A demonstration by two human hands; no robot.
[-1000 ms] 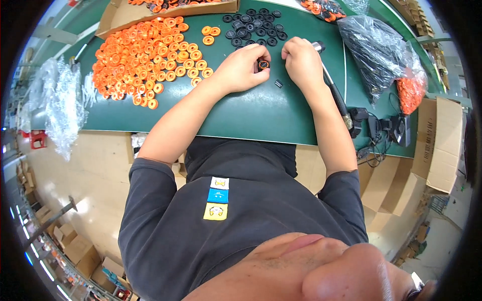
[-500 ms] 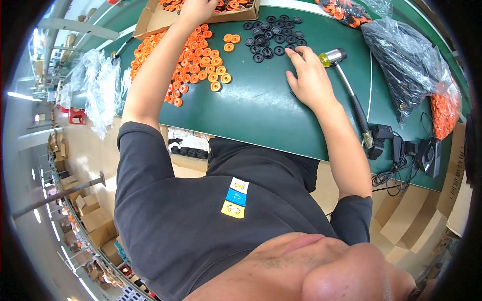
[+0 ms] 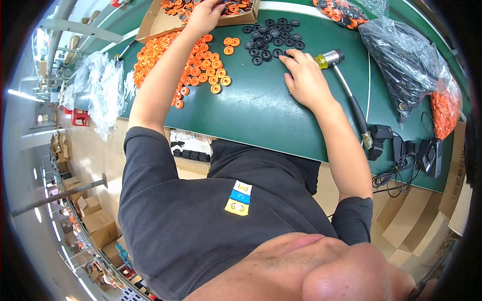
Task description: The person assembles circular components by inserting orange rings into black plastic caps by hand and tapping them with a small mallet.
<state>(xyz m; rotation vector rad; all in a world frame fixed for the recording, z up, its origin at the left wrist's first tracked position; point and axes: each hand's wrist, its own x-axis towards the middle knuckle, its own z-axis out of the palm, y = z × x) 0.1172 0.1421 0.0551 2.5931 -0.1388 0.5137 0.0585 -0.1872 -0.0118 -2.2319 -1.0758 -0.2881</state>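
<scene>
My left hand (image 3: 205, 19) is over the near edge of a shallow cardboard box (image 3: 233, 19), its fingers bent in among orange and black round parts (image 3: 175, 7). Whatever those fingers pinch is too small to make out. Below that forearm spreads a heap of orange discs (image 3: 155, 54), partly hidden by the arm. My right hand (image 3: 307, 80) lies low over the green table (image 3: 256, 110), thumb and fingers apart. Its fingertips are beside a loose group of black discs (image 3: 271, 37), and no part shows in its grasp.
Right of my right hand lies a mallet (image 3: 346, 83) with a black grip. Beyond it are a clear bag of black parts (image 3: 401, 65), a bag of orange parts (image 3: 445, 113) and cables (image 3: 399, 170). Crumpled clear plastic (image 3: 103, 90) hangs at the table's left end.
My left hand has drawn back slightly toward me at the box's near edge. My right hand has shifted a little left, nearer the black discs.
</scene>
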